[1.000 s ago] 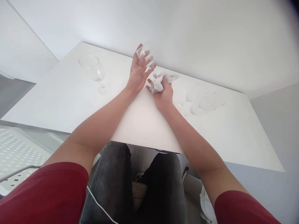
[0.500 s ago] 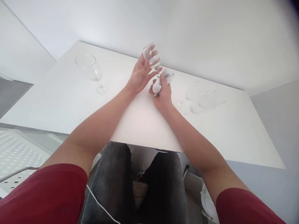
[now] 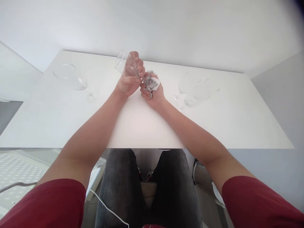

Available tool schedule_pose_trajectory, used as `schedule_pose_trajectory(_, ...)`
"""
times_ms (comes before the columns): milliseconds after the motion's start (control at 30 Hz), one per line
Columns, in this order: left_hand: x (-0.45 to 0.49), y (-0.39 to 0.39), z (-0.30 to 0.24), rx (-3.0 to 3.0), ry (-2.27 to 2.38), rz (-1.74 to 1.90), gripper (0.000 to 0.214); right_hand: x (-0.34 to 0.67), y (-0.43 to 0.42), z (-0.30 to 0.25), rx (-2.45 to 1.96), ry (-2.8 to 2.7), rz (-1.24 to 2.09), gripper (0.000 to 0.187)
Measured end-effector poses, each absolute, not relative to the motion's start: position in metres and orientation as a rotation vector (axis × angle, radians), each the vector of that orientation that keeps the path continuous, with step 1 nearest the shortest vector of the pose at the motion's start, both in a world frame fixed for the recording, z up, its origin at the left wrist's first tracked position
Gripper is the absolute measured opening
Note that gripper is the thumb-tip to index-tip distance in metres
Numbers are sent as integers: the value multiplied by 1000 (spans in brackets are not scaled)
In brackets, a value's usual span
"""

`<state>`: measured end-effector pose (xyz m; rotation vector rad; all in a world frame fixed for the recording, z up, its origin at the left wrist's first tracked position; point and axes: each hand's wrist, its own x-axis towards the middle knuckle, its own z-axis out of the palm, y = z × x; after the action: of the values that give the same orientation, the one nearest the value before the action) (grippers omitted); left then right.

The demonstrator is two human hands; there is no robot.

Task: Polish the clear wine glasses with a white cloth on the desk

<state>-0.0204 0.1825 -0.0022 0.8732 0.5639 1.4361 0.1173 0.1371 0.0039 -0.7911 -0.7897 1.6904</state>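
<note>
My left hand (image 3: 131, 72) is closed around a clear wine glass (image 3: 120, 63), whose bowl tilts up toward the left with the rim showing past my wrist. Against its stem end, my right hand (image 3: 154, 88) grips a crumpled white and grey cloth (image 3: 151, 83). The cloth and my fingers hide the foot and most of the stem. Both hands are close together above the white table (image 3: 142, 126).
Another wine glass (image 3: 70, 77) stands on the table to the left. On the right are more clear glasses (image 3: 199, 90), faint against the white top. A wall (image 3: 166, 34) rises behind the table's back edge. A white cable (image 3: 106, 211) hangs near my legs.
The held glass has tipped to the left, and my left hand has gone from spread fingers to a closed grip on it. The cloth has bunched up at the stem end. My view has shifted.
</note>
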Motion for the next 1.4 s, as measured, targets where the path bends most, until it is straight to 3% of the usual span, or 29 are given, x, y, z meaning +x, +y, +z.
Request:
schedule_pose_trajectory(200, -19, 182, 2, 989, 549, 1480, 29, 113, 130, 12, -688, -968, 1274, 31)
schedule_pose_trajectory(433, -18, 182, -2, 936, 596, 1421, 41, 116, 135, -1, -804, -912, 1504, 43)
schedule_pose_trajectory(633, -18, 185, -3, 1003, 590, 1460, 37, 112, 128, 10, -778, -978, 1142, 28)
schedule_pose_trajectory(833, -18, 182, -4, 991, 593, 1377, 29, 120, 134, 4, -800, -910, 1537, 44)
schedule_pose_trajectory(1067, -17, 183, 1, 1208, 426, 1467, 29, 114, 121, 12, -794, -984, 1190, 32)
schedule_pose_trajectory(1300, -16, 178, 4, 1071, 527, 1407, 22, 117, 139, -3, -857, -855, 1536, 56)
schedule_pose_trajectory(1400, -16, 179, 6, 1025, 555, 1467, 27, 116, 141, -3, -749, -908, 1493, 56)
